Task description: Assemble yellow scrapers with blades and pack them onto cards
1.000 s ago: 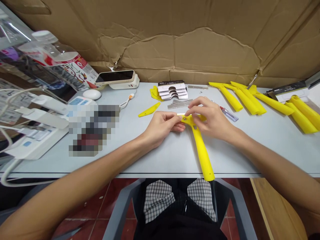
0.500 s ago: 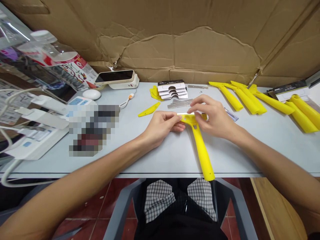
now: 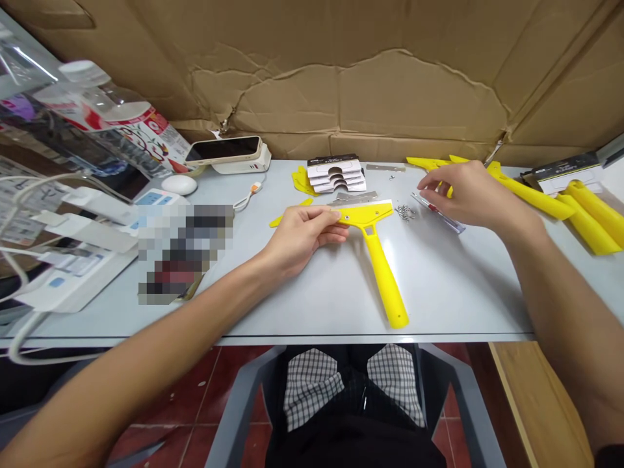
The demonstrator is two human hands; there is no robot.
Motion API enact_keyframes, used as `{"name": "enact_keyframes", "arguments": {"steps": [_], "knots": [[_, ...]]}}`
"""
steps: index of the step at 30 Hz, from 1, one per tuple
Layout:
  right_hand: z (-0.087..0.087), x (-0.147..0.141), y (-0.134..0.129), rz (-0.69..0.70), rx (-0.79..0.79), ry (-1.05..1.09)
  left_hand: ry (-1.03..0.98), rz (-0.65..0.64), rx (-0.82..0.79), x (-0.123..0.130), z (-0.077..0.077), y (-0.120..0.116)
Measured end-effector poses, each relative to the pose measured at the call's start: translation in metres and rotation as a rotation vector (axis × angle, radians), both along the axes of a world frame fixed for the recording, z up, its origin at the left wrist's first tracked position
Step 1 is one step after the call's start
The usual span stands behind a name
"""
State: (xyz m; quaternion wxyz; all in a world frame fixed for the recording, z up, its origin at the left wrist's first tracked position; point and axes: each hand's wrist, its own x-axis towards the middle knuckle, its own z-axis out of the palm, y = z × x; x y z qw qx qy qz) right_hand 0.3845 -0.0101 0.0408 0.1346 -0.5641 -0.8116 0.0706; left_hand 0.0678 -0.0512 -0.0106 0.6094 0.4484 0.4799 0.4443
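My left hand (image 3: 307, 237) pinches the left end of a yellow scraper (image 3: 385, 279) between thumb and fingers. A metal blade lies along the scraper's head, and its handle points toward the table's front edge. Two small screw spots show on the head. My right hand (image 3: 465, 195) hovers over a screwdriver (image 3: 446, 218) with a clear handle, its fingers curved and apart; whether the fingertips touch it I cannot tell. Small screws (image 3: 405, 212) lie in a pile between the scraper and the screwdriver. Metal blades (image 3: 358, 196) lie just behind the scraper's head.
Behind are a stack of white and black card sleeves (image 3: 336, 174) and yellow plates (image 3: 303, 181). More yellow scraper handles (image 3: 536, 192) lie at the right. A phone (image 3: 224, 151), a white mouse (image 3: 179, 184), a power strip (image 3: 78, 266) and bottles (image 3: 141, 130) occupy the left.
My right hand has left the scraper's head and moved right to the screwdriver, uncovering the screw pile. The scraper in my left hand has shifted slightly left and away from the table's front edge.
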Motion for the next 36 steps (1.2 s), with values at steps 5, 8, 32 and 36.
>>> {"name": "enact_keyframes", "arguments": {"steps": [5, 8, 32, 36], "knots": [[-0.011, 0.029, 0.021, 0.010, -0.128, -0.211, -0.005, 0.004, 0.029, -0.004, -0.003, 0.004], [-0.016, 0.031, 0.025, 0.014, -0.141, -0.201, 0.000, 0.009, 0.027, -0.004, -0.005, 0.004], [-0.029, -0.068, -0.027, -0.036, -0.544, 1.037, -0.015, -0.050, 0.060, 0.005, -0.002, 0.004], [-0.036, -0.073, -0.025, -0.141, -0.598, 1.203, -0.038, 0.034, 0.017, 0.013, -0.001, 0.005]]}}
